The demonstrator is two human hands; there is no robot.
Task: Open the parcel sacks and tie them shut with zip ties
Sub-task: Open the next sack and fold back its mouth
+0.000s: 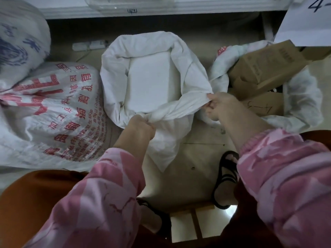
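Observation:
A plain white woven sack [114, 68] stands open on the floor in the middle, with a flat white parcel [150, 81] lying inside. Its rim is rolled down and bunched. My left hand [138, 128] grips the near edge of the rim in a fist. My right hand [219, 105] pinches the rim's right corner, pulling the fabric taut between the two hands. No zip tie is visible.
A filled sack with red print [53, 111] lies to the left, a blue-printed one [19, 42] behind it. To the right, another white sack [302, 102] holds brown cardboard boxes [265, 67]. A white shelf edge [125, 11] runs along the back. My sandalled foot [226, 178] is below.

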